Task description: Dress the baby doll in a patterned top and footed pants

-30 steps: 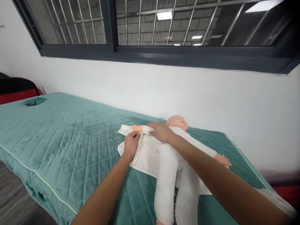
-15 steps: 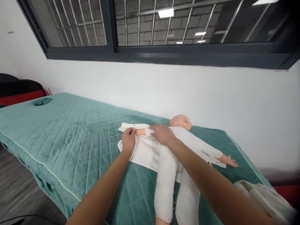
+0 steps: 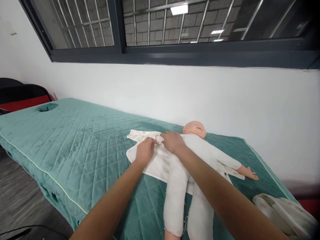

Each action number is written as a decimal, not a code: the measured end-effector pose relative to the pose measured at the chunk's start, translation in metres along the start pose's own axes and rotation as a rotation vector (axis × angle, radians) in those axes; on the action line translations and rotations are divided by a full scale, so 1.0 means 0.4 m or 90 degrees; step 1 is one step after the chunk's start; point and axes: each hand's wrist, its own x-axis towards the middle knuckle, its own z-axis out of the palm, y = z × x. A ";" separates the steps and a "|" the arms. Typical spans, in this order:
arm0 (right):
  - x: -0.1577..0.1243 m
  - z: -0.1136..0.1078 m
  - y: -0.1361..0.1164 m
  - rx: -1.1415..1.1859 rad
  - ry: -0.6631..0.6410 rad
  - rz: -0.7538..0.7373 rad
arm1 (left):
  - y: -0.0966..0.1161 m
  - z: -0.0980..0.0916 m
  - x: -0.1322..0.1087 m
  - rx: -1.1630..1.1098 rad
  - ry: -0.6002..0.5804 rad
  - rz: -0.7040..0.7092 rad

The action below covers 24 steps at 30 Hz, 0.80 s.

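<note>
Doll (image 3: 200,146) arm, stretched out before, is now folded in. Left hand (image 3: 144,152) and right hand (image 3: 173,142) pinch its fist. Sleeve (image 3: 139,135) left of doll lies empty.

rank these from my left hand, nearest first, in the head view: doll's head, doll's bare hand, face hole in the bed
1. doll's head, just right of the left hand, by the wall.
2. doll's bare hand, farther right.
3. face hole, far left end of the bed.

I am in what looks like a care-training room: quilted teal massage bed (image 3: 75,133) with face hole (image 3: 46,107) at left, infant manikin (image 3: 197,150) at centre, barred window (image 3: 175,23) along the top.
</note>
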 end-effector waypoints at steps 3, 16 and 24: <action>0.003 0.004 -0.003 0.014 0.008 0.000 | 0.008 0.004 -0.001 0.029 -0.037 0.041; -0.172 -0.032 0.128 0.411 0.439 0.186 | -0.009 0.002 0.014 0.100 0.094 -0.130; -0.339 0.072 0.238 0.381 0.248 0.582 | -0.005 0.007 0.011 0.133 0.112 -0.227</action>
